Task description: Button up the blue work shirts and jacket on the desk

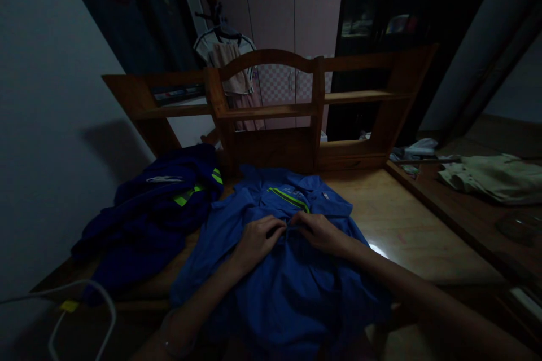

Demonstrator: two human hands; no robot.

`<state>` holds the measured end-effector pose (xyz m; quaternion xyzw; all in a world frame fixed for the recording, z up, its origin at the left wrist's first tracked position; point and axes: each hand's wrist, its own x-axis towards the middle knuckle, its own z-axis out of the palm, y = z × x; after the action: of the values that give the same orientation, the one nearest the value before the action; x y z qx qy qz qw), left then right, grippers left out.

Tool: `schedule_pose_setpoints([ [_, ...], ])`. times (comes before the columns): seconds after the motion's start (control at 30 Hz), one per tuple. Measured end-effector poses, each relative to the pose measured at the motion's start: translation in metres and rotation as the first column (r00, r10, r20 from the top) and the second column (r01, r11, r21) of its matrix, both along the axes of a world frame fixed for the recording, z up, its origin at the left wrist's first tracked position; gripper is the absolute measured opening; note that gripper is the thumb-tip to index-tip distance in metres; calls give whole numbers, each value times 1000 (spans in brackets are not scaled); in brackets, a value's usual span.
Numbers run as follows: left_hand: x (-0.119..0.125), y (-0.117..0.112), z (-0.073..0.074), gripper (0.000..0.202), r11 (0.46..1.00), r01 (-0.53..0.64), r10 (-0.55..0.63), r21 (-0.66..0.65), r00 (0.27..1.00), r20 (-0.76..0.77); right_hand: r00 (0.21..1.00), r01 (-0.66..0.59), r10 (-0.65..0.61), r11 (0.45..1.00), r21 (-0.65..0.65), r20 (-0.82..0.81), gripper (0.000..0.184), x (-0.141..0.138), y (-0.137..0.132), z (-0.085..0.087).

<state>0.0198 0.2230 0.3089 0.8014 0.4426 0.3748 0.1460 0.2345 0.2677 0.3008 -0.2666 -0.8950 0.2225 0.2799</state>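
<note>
A blue garment, which looks like a work shirt or jacket with a yellow-green and dark stripe and light lettering, is spread over the desk and hangs over its front edge. Near its middle, just below the stripe, my left hand pinches the cloth between thumb and fingers. Close beside it, my right hand also has its fingers closed on the fabric. The fingertips of both hands almost meet. Any button or zip between them is too dark and small to make out.
On the left of the wooden desk lies a crumpled dark blue garment with yellow-green bands. A wooden shelf unit stands along the back. A white cable loops at lower left. Pale folded cloth lies at right.
</note>
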Motion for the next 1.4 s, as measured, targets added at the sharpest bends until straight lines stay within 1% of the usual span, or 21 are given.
schedule_pose_setpoints([
  [0.13, -1, -3, 0, 16, 999, -23, 24, -44, 1000, 6, 994, 25, -33, 997, 77, 103, 23, -1, -8, 1],
  [0.23, -6, 0, -3, 20, 991, -44, 58, -128, 993, 106, 986, 17, -48, 981, 196, 158, 24, 0, -15, -1],
  [0.3, -11, 6, -7, 25, 980, -73, 108, -185, 976, 188, 988, 3, -41, 969, 246, 150, 24, 3, -20, -1],
  [0.4, -24, 18, -11, 31, 954, -75, 172, -289, 929, 329, 996, 28, -49, 967, 255, 76, 21, 10, -27, 4],
  [0.47, -32, 24, -13, 34, 935, -72, 208, -346, 904, 374, 996, 77, -87, 962, 260, 27, 29, 15, -29, 12],
  [0.5, -35, 27, -13, 35, 930, -87, 224, -358, 905, 362, 993, 108, -117, 956, 272, 16, 34, 18, -28, 17],
  [0.57, -38, 27, -12, 34, 928, -137, 240, -346, 931, 275, 983, 154, -177, 935, 319, 43, 40, 25, -23, 26],
  [0.63, -36, 23, -9, 32, 940, -200, 248, -276, 957, 150, 960, 191, -252, 907, 376, 119, 52, 31, -17, 31],
  [0.73, -25, 13, -7, 39, 943, -311, 306, -119, 950, -63, 873, 312, -427, 861, 402, 237, 89, 38, -13, 27],
  [0.77, -22, 10, -7, 43, 939, -337, 324, -75, 935, -141, 829, 369, -490, 842, 393, 270, 99, 39, -13, 24],
  [0.8, -19, 8, -8, 46, 936, -350, 333, -41, 917, -221, 786, 418, -539, 824, 383, 302, 104, 41, -15, 20],
  [0.83, -17, 7, -10, 47, 935, -355, 335, -14, 894, -298, 751, 453, -572, 809, 374, 329, 103, 43, -16, 18],
  [0.87, -17, 7, -11, 47, 934, -356, 334, 8, 869, -366, 728, 475, -593, 799, 370, 346, 96, 46, -17, 17],
  [0.93, -20, 10, -14, 48, 928, -370, 344, 36, 816, -464, 724, 496, -606, 789, 362, 330, 69, 57, -14, 21],
  [1.0, -26, 16, -17, 51, 913, -405, 372, 47, 780, -503, 748, 533, -619, 775, 340, 238, 43, 76, -5, 32],
  [1.07, -32, 22, -20, 54, 893, -447, 411, 52, 763, -499, 761, 602, -644, 746, 286, 79, 28, 104, 8, 45],
  [1.1, -34, 24, -22, 56, 883, -466, 431, 56, 758, -490, 765, 628, -644, 741, 239, -12, 25, 119, 15, 51],
  [1.17, -36, 27, -25, 57, 867, -495, 461, 62, 748, -478, 787, 615, -599, 778, 129, -147, 23, 148, 24, 60],
  [1.27, -34, 26, -24, 53, 862, -494, 484, 110, 740, -467, 837, 526, -511, 850, 31, -195, 30, 180, 27, 63],
  [1.33, -27, 25, -15, 47, 861, -464, 508, 211, 749, -426, 858, 495, -484, 868, 24, -172, 33, 190, 23, 60],
  [1.4, -13, 25, 1, 39, 842, -434, 530, 321, 777, -339, 869, 475, -464, 880, 26, -173, 33, 192, 18, 57],
])
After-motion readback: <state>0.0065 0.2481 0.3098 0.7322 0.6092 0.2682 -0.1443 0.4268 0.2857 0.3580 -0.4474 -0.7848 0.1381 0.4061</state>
